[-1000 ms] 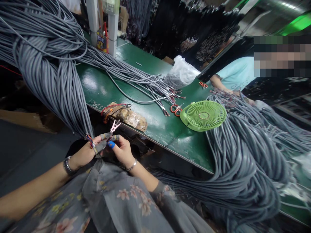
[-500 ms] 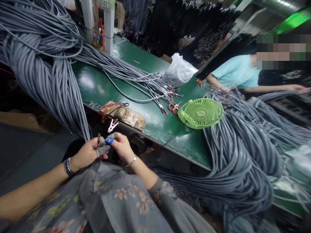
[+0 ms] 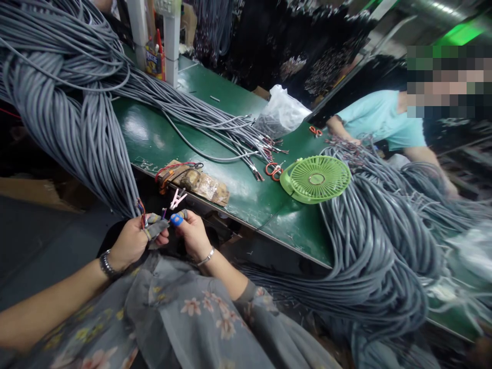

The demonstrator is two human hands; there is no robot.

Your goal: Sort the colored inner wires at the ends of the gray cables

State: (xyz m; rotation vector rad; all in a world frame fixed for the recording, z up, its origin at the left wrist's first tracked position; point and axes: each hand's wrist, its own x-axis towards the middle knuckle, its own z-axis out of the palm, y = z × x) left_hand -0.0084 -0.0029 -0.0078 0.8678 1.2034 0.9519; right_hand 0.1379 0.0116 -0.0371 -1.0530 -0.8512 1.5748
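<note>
My left hand (image 3: 132, 240), with grey finger covers, is closed on thin coloured wires (image 3: 142, 209) at the end of a grey cable. A short purple wire tip (image 3: 164, 213) sticks up by its fingertips. Just to the right, my right hand (image 3: 194, 236) has blue tape on the thumb and a cover on the index finger. Its thumb and index finger are pressed together; whatever lies between them is hidden. A small gap separates the two hands. Beyond them, a pink clip (image 3: 178, 199) hangs at the table edge, near a taped cardboard block (image 3: 200, 183).
Grey cable bundles (image 3: 65, 102) drape over the left side, and more cables (image 3: 384, 236) spread at right. On the green table (image 3: 246, 205) are a green fan (image 3: 317, 178), red-handled scissors (image 3: 273, 171) and a plastic bag (image 3: 282, 110). A co-worker (image 3: 384, 118) handles cables at far right.
My hands have moved slightly apart, the left one shifting left with the wires. The coloured wires now fan out beside the left hand. The co-worker's outstretched arm has dropped.
</note>
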